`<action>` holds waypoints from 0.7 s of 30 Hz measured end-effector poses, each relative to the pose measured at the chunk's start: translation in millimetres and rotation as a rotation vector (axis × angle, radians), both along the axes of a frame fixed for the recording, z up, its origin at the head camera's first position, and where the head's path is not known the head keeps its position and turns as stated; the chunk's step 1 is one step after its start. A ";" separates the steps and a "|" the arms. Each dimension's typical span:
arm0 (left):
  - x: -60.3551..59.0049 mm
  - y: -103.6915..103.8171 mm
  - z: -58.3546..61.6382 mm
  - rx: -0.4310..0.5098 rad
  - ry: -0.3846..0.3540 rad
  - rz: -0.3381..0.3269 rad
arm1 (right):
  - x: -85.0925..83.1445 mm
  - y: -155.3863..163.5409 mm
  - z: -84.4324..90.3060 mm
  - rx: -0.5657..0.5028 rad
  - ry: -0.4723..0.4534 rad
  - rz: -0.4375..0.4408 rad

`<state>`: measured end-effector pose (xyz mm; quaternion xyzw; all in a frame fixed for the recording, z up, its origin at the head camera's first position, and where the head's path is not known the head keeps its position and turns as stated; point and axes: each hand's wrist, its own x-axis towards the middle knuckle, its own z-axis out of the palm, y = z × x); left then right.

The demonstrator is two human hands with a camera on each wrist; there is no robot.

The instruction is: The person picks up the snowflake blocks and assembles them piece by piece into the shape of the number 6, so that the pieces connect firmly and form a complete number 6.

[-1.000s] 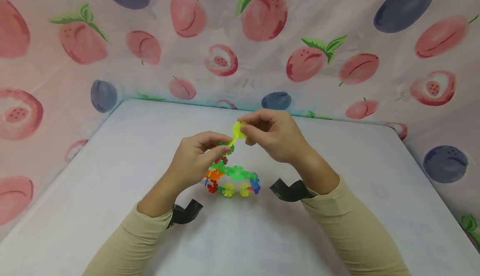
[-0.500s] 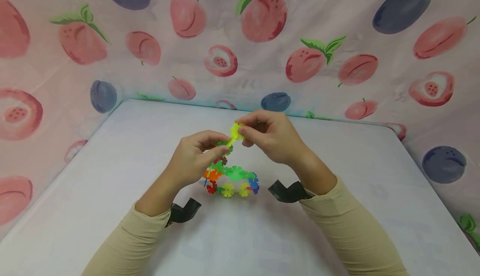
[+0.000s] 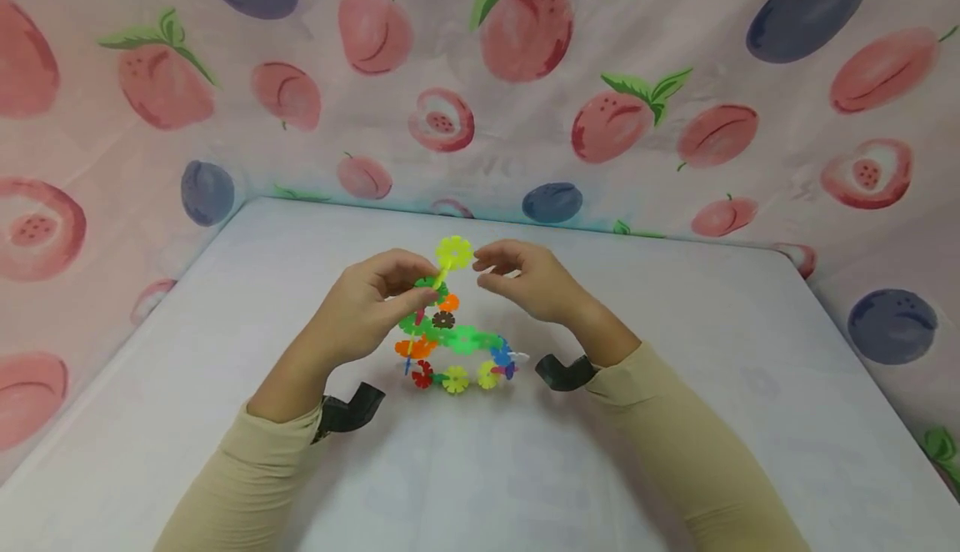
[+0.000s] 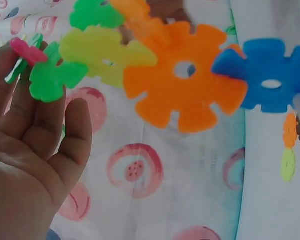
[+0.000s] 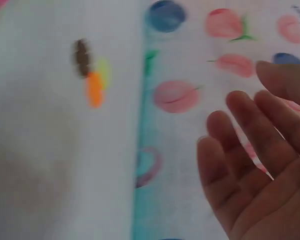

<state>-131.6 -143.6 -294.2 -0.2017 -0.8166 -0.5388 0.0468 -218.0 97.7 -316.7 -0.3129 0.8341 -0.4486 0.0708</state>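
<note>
A toy built of interlocking plastic snowflake discs (image 3: 464,338) in several colours is between the hands in the head view. My left hand (image 3: 371,306) pinches it near the top, at a green disc (image 3: 432,288) and the yellow disc joined there. Another yellow disc (image 3: 454,253) stands upright at the very top. Just right of that disc, my right hand (image 3: 534,281) is apart from the toy, fingers relaxed and holding nothing. In the left wrist view, an orange disc (image 4: 185,102) and a blue disc (image 4: 271,70) of the toy show close up.
A brown disc (image 5: 81,57) and an orange disc (image 5: 94,90), with a yellow one beside them, lie on the white table (image 3: 675,452). Fruit-printed cloth (image 3: 517,135) rises behind the table. Black wrist mounts (image 3: 566,372) stick out from the sleeves.
My right hand has let go of the top yellow disc and drawn slightly away. My left hand and the toy have shifted a little left, so the top disc now faces the head view.
</note>
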 end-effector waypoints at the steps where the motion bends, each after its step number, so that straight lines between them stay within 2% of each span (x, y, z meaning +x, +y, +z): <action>1: 0.1 -1.2 -0.1 -0.001 0.001 -0.005 | -3.8 -1.8 -7.9 0.069 -0.001 0.019; 5: 0.7 -3.3 0.5 0.003 0.002 -0.037 | -13.6 -10.7 -33.7 0.324 -0.023 0.107; 8: 1.1 -3.4 1.7 0.003 0.001 -0.054 | -16.6 -16.7 -45.0 0.447 -0.043 0.148; 15: 2.0 -3.1 3.0 0.003 0.014 -0.070 | -16.3 -25.4 -51.5 0.473 -0.022 0.261; 18: 2.3 -3.4 3.2 0.003 0.012 -0.072 | -14.9 -25.1 -52.6 0.490 -0.013 0.259; 21: 2.3 -4.0 2.8 0.008 -0.002 -0.075 | -13.2 -21.3 -53.0 0.506 -0.027 0.220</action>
